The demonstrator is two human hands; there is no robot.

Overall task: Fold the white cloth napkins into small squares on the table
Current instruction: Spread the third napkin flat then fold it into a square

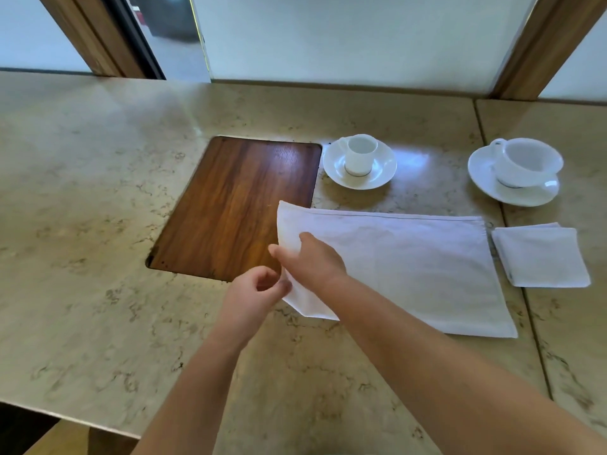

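A white cloth napkin (pixel 410 267) lies folded into a long rectangle on the marble table (pixel 82 224). Its left end is lifted off the surface. My right hand (pixel 312 261) pinches the upper part of that left edge between thumb and fingers. My left hand (pixel 254 297) grips the lower left corner just below it. To the right, past a seam in the tabletop, a stack of napkins (pixel 542 257) folded into small squares rests flat.
A dark wooden panel (pixel 230 205) is set into the table left of the napkin. Two white cups on saucers stand behind it, one (pixel 359 162) at centre, one (pixel 519 170) at right. A window wall runs along the table's far edge.
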